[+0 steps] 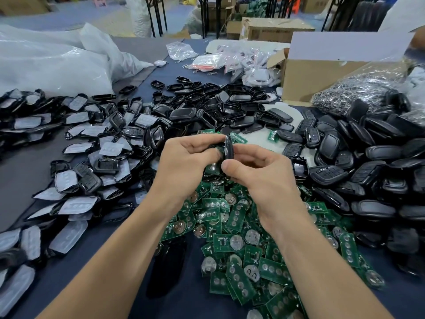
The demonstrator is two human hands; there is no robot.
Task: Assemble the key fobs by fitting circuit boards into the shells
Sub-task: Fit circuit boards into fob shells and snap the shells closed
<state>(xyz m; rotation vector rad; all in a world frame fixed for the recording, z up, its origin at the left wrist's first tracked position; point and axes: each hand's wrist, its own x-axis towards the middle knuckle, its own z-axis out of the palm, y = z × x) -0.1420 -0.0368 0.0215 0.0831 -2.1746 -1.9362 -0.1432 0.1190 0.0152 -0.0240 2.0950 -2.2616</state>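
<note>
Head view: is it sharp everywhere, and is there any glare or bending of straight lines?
Head view, centre: the black shell between the left hand and the right hand is fairly sharp. Head view, lower left: the shells smear. Head view, right: the cardboard box leans, a wide-angle distortion. Head view, upper left: the plastic bags glare white.

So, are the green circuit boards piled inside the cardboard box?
No, the green circuit boards lie in a loose heap on the table, and the cardboard box stands apart at the far right.
</note>
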